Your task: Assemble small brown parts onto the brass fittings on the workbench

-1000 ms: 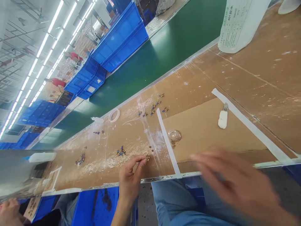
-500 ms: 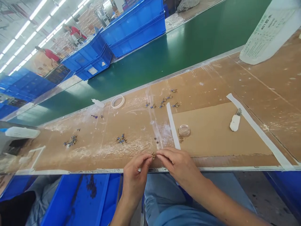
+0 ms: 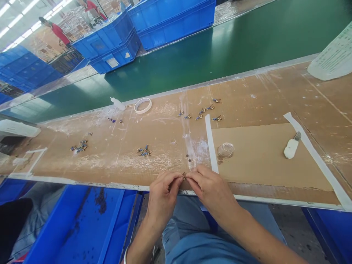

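Near the front edge of the cardboard-covered table, my left hand (image 3: pixel 163 194) and my right hand (image 3: pixel 211 187) meet fingertip to fingertip. Both pinch one tiny brass-coloured figure (image 3: pixel 184 176); its finer shape is too small to make out. Just beyond my fingers lie two small dark discs (image 3: pixel 188 157). A pile of blue-and-gold figures (image 3: pixel 144 150) sits ahead of my left hand, and another pile (image 3: pixel 79 146) is farther left. Several more such figures (image 3: pixel 202 111) lie spread out beyond my right hand.
A clear round dish (image 3: pixel 226 150) and a white-wrapped tool (image 3: pixel 291 148) lie on a taped cardboard sheet (image 3: pixel 258 161). A tape roll (image 3: pixel 143 105) and small white bottle (image 3: pixel 117 104) stand at the back. Beyond runs a green belt (image 3: pixel 176 66) with blue crates (image 3: pixel 176 27).
The head view has shifted and tilted slightly, so the table appears moved. My hands stay together, the small figure still between the fingertips, with my right fingers closer to it.
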`<move>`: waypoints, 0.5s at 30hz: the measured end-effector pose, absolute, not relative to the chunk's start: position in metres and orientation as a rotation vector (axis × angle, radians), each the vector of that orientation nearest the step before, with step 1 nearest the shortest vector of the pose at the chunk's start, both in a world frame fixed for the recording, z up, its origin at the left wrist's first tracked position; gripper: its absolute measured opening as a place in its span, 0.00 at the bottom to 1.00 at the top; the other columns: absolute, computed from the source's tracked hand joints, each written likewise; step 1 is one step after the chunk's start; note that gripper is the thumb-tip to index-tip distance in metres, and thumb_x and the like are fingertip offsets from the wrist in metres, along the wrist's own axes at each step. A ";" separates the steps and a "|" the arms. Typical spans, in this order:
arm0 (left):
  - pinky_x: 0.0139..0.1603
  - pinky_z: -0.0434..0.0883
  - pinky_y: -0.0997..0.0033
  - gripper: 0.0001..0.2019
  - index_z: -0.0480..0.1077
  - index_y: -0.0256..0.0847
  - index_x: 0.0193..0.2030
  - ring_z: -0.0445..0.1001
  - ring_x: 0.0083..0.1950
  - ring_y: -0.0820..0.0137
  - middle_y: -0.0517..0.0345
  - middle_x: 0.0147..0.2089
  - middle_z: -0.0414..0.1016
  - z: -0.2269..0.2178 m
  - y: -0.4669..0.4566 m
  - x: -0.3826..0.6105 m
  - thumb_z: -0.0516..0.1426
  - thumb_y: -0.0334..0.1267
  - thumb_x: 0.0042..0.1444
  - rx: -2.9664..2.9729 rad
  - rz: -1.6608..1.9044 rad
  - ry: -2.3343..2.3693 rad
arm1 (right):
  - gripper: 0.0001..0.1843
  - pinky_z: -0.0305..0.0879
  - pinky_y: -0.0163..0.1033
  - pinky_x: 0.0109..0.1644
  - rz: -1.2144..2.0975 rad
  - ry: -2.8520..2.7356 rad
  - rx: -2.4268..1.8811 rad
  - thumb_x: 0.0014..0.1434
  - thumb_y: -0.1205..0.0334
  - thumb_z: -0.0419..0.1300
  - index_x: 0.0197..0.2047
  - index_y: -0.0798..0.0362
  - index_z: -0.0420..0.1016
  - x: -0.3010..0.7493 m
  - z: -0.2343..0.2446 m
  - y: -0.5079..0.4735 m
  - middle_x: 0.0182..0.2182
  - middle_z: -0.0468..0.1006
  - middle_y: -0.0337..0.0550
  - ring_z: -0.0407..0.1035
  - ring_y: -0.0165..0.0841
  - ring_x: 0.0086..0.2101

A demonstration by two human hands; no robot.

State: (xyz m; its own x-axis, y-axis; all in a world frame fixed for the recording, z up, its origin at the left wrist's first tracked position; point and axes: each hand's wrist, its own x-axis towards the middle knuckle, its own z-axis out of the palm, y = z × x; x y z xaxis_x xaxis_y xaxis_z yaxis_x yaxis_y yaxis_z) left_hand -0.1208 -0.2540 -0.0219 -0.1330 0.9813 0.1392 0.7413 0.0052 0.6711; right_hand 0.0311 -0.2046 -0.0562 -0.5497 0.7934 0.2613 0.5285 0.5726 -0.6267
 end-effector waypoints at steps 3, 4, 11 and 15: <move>0.38 0.72 0.71 0.07 0.76 0.43 0.35 0.77 0.35 0.69 0.59 0.33 0.81 -0.021 -0.254 -0.119 0.57 0.32 0.60 1.773 0.868 1.940 | 0.10 0.62 0.35 0.34 0.606 -2.303 -1.080 0.64 0.69 0.54 0.33 0.52 0.73 0.030 -0.057 -0.207 0.29 0.71 0.40 0.67 0.29 0.29; 0.38 0.72 0.71 0.07 0.76 0.43 0.35 0.77 0.35 0.69 0.59 0.33 0.81 -0.021 -0.254 -0.119 0.57 0.32 0.60 1.773 0.869 1.947 | 0.11 0.61 0.35 0.33 0.588 -2.308 -1.088 0.64 0.69 0.54 0.31 0.52 0.73 0.030 -0.057 -0.207 0.29 0.70 0.40 0.66 0.29 0.28; 0.38 0.72 0.69 0.07 0.76 0.43 0.34 0.77 0.34 0.68 0.59 0.32 0.81 -0.025 -0.255 -0.119 0.56 0.33 0.60 1.719 0.888 1.973 | 0.11 0.57 0.37 0.30 0.545 -2.297 -1.133 0.63 0.69 0.55 0.29 0.52 0.72 0.027 -0.054 -0.207 0.27 0.69 0.39 0.64 0.29 0.26; 0.37 0.72 0.70 0.07 0.77 0.43 0.34 0.77 0.34 0.68 0.59 0.32 0.81 -0.025 -0.257 -0.118 0.57 0.34 0.60 1.630 0.918 1.995 | 0.11 0.62 0.36 0.31 0.610 -2.262 -1.097 0.64 0.68 0.54 0.31 0.52 0.74 0.028 -0.052 -0.204 0.28 0.72 0.40 0.67 0.30 0.27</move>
State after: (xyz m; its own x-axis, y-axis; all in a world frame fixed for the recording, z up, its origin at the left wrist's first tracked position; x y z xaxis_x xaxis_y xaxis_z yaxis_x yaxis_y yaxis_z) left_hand -0.1179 -0.2569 -0.0246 -0.2368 0.9669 0.0953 0.7013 0.1022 0.7055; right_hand 0.0283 -0.2040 -0.0516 -0.5173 0.8101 0.2759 0.5615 0.5646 -0.6049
